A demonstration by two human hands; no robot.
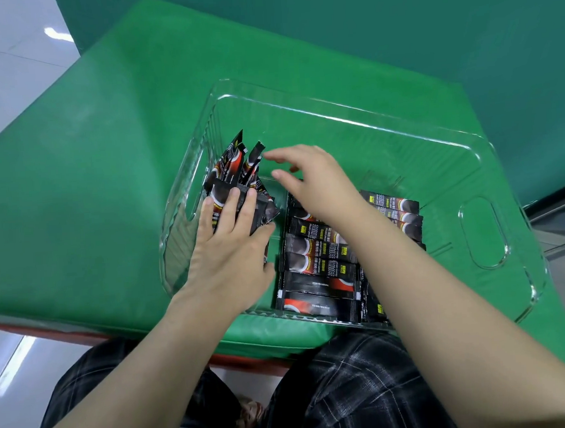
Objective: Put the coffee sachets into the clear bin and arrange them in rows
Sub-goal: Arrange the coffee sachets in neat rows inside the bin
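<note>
Two bare hands work inside a clear bin (pixel 480 225) on a green cloth (pixel 76 210) beside pale floor. Flat rows of sachets (pixel 318 277) fill its near middle. The left hand (pixel 230 253) grips a loose, upright bundle (pixel 236 183) at the left wall; the right hand (pixel 312 182), fingers relaxed and empty, reaches left toward its tips.

A single wide-angle head-worn camera looks forward and steeply down from close above the near edge of the green desk (pixel 75 200), toward twelve o'clock, with the person's lap at six o'clock.
</note>
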